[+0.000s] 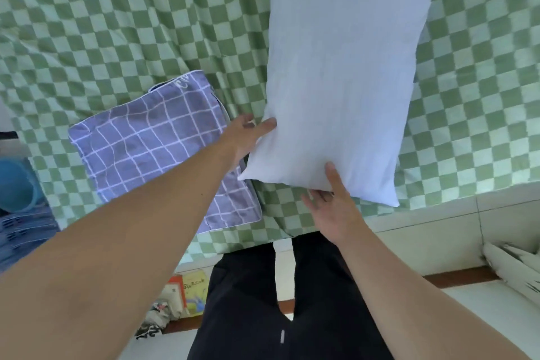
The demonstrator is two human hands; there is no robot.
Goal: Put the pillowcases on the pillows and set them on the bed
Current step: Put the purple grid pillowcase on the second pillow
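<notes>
A green-and-white checked bedspread (117, 23) fills the upper part of the frame, rumpled into folds near the centre. At the far left edge sits a blue basket (17, 207) with something round and teal in it. Along the bottom, between the person's black trousers (263, 301) and the left arm, a few picture books (190, 292) and a patterned shoe lie on the floor. A pale tiled floor and a white slatted object show at lower right.

A grey-purple pillowcase (146, 143) with a white grid lies flat on the bedspread at centre left — the left forearm crosses over its lower right part, hiding some of it.

The bare white pillow (336, 82) runs from the top edge down to centre right, its near end lifted off the bed edge. The left hand (248, 137) is at the pillow's lower left side, fingers laid along the fabric and the rest tucked beneath; how firmly it grips I cannot tell. The right hand (333, 204) meets the bottom edge — thumb pressed up on the top face, fingers spread below, pinching the edge between them.
</notes>
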